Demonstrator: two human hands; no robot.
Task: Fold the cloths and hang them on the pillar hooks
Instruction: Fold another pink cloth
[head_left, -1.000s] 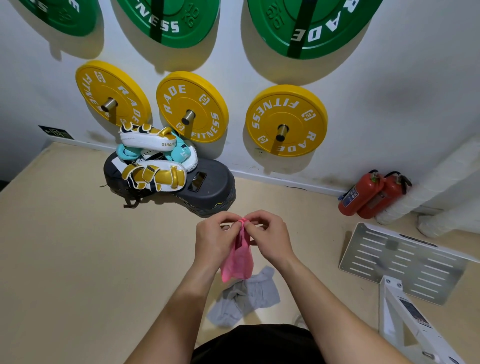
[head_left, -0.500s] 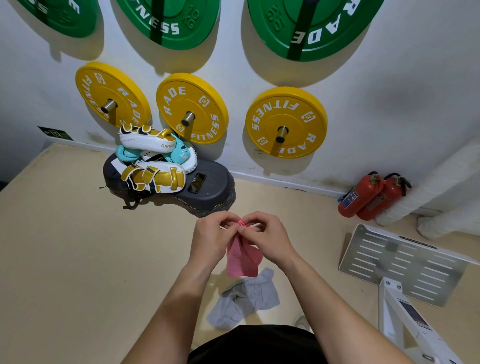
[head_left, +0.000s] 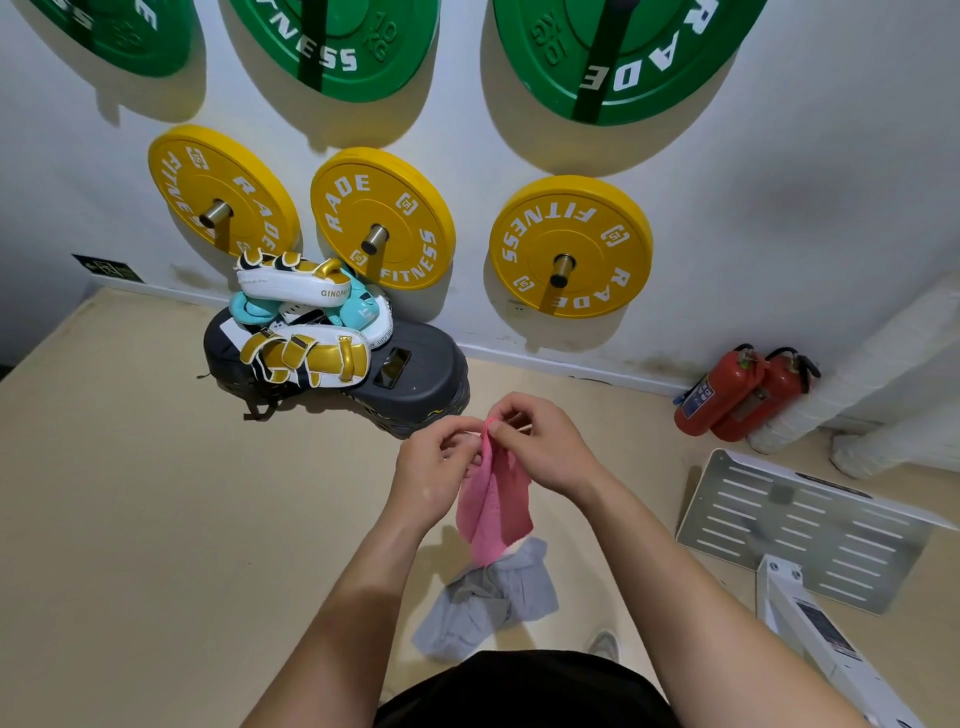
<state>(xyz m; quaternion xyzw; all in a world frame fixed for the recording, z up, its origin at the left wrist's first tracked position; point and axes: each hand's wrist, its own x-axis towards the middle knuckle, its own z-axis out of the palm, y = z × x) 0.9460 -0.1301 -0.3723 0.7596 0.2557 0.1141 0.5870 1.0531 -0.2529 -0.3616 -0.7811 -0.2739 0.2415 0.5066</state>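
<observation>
She is mid-fold, by my reckoning — the pink cloth (head_left: 493, 506) hangs doubled from its top edge, pinched between the left hand (head_left: 435, 470) and the right hand (head_left: 543, 449), both sets of fingers curled onto the fabric at one shared point; its lower end dangles between her wrists, just above the grey cloth (head_left: 491, 605), which lies crumpled and unfolded on the tan floor (head_left: 156, 519); next she likely needs to square the edges and find the pillar hooks — none are in sight.
</observation>
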